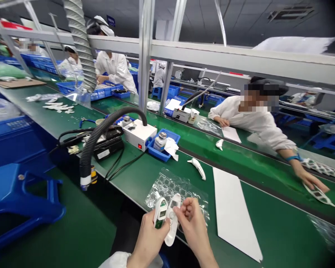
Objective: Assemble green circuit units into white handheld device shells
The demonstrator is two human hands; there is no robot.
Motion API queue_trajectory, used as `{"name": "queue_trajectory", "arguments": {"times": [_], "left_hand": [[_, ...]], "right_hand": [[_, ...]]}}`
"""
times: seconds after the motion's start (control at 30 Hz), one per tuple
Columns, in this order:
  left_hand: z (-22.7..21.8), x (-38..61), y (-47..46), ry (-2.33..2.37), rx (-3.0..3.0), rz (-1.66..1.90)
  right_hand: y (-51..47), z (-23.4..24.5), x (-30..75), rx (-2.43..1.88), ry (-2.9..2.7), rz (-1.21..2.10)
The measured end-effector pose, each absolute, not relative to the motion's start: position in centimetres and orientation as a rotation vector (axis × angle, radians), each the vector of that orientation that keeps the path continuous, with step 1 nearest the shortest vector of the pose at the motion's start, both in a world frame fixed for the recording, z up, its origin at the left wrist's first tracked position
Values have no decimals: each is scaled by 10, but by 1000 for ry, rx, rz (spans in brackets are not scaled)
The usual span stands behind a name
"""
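Note:
My left hand [149, 234] is closed around a white ear thermometer body [160, 212] with a small grey display and a green circuit board showing. Beside it, a white shell half [171, 227] stands upright with its inner side toward me, and my left thumb touches its near edge. My right hand [192, 219] has thumb and forefinger pinched at the upper right edge of that shell, by its window opening. Whatever lies between those fingertips is too small to make out. Behind both hands spreads a clear plastic sheet [167, 185] with a grid of square pieces.
A white board [234, 212] lies right of my hands. Farther back are a white curved housing [197, 168], a blue tray [167, 158] with a metal-topped bottle, a white box [139, 136] and a black hose [93, 143]. A co-worker's hand [309, 180] reaches over the green belt.

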State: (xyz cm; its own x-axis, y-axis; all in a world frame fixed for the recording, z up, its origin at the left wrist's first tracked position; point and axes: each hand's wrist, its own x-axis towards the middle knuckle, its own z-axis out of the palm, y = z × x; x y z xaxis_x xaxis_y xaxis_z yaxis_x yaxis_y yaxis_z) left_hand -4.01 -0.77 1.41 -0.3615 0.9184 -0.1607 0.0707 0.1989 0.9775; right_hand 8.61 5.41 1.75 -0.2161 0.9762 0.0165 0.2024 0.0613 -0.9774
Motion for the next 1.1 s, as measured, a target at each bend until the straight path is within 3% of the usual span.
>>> {"name": "queue_trajectory", "arguments": {"times": [0.23, 0.5, 0.67, 0.87, 1.1], "left_hand": [[3, -79, -50, 1584, 726, 1362], [-34, -202, -62, 1416, 19, 1966], [-38, -231, -65, 1376, -72, 1992], [-43, -240, -89, 1452, -170, 2070], [-55, -222, -65, 1438, -195, 1985]], "right_hand": [[18, 6, 26, -1065, -1323, 1858], [13, -30, -31, -1011, -1218, 2088], [10, -55, -97, -1111, -1187, 2290], [-20, -40, -197, -851, -1149, 2487], [-8, -62, -174, -909, -1149, 2414]]}}
